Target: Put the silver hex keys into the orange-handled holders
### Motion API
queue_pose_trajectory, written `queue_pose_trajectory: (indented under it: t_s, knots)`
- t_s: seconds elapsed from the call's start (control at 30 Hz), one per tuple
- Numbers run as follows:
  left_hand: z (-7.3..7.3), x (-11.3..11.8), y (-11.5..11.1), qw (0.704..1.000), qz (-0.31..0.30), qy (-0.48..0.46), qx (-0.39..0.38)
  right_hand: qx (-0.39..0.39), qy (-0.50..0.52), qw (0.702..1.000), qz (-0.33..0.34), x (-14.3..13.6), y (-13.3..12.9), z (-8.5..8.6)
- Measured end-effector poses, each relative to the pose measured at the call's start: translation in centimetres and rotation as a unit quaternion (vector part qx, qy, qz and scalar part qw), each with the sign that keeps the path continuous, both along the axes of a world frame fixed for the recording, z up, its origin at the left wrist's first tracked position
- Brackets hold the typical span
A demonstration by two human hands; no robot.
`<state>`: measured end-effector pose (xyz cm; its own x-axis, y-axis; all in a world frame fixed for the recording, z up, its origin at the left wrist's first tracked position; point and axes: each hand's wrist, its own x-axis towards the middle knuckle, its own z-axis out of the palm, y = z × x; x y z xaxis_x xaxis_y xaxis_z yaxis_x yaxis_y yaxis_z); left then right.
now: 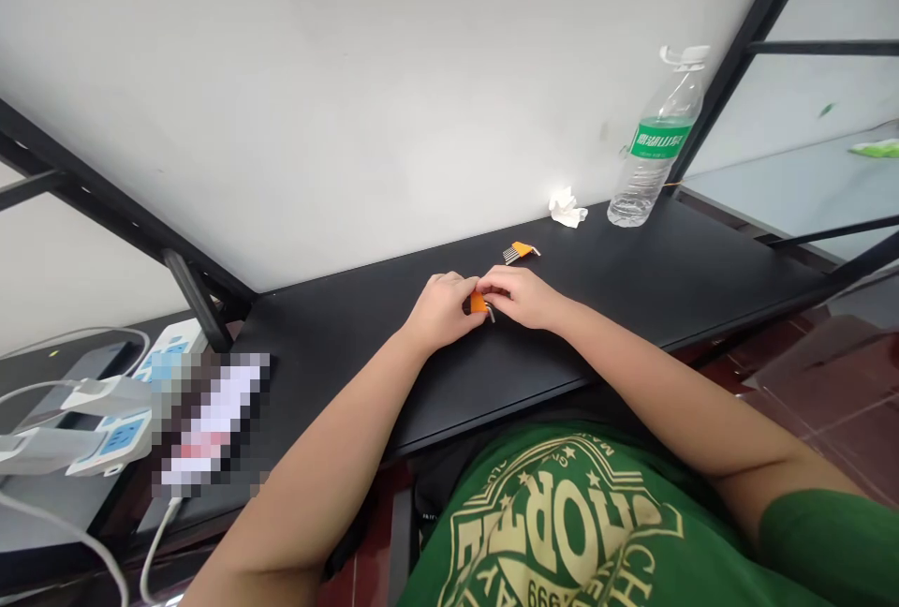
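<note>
Between my hands, just above the black table (337, 345), is an orange hex key holder (478, 301) with a bent metal key end showing at its lower right. My left hand (444, 309) pinches the holder from the left, thumb along its lower side. On the other side, the fingers of my right hand (521, 296) are closed at the holder's right end, beside the metal key; their tips are partly hidden. A second orange hex key set (520, 251), with several metal keys fanned out, lies on the table a little beyond my right hand.
A crumpled white tissue (566, 208) and a clear water bottle (656, 143) with a green label stand by the wall at the back right. To the left are a blurred-out phone (214, 420) on a cable and white power strips (126, 434) with plugs. Black metal frame bars flank the table.
</note>
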<state>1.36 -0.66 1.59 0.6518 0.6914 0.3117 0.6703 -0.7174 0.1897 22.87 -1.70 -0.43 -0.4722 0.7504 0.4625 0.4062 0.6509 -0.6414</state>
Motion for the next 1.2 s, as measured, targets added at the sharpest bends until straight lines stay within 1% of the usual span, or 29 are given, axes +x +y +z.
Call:
queue_pose_trajectory:
  t_s: [0.07,0.13,0.2,0.27,0.37,0.5,0.6,0.73,0.97,1.07,1.13,1.2]
  knots:
    - [0.0,-0.1,0.0,1.0,0.001,-0.005,0.004,-0.041,0.026,0.999,-0.023,0.2,0.3,0.0]
    - [-0.2,-0.3,0.2,1.0,0.017,-0.009,-0.001,-0.046,0.016,0.997,-0.061,1.1,0.7,0.0]
    - [-0.5,-0.5,0.4,0.999,0.039,-0.012,-0.017,-0.01,-0.045,0.992,-0.114,2.4,1.4,-0.2]
    - [-0.7,-0.7,0.7,0.998,0.057,-0.015,-0.034,-0.007,-0.126,0.979,-0.157,3.7,2.0,-0.5]
    - [-0.9,-1.0,0.9,0.997,0.069,-0.01,-0.046,-0.02,-0.219,0.962,-0.161,4.7,2.8,-1.0]
    - [-0.9,-1.0,1.0,0.996,0.067,-0.001,-0.051,-0.012,-0.271,0.949,-0.162,4.6,2.9,-1.2]
    - [-0.8,-1.0,1.0,0.996,0.067,0.001,-0.051,0.006,-0.282,0.946,-0.161,4.2,2.7,-1.1]
    - [-0.8,-1.1,1.1,0.996,0.069,0.004,-0.053,0.005,-0.29,0.944,-0.159,4.0,2.6,-0.9]
    - [-0.9,-1.1,1.1,0.997,0.065,0.008,-0.051,0.023,-0.295,0.942,-0.16,4.1,2.9,-1.3]
    - [-1.1,-1.1,1.2,0.996,0.07,0.007,-0.053,0.03,-0.305,0.939,-0.158,3.9,2.6,-1.0]
    - [-1.1,-1.2,1.2,0.996,0.07,0.009,-0.053,0.015,-0.317,0.934,-0.165,3.6,2.1,-0.6]
    - [-1.1,-1.2,1.3,0.996,0.065,0.012,-0.053,-0.018,-0.331,0.928,-0.171,3.3,1.5,-0.2]
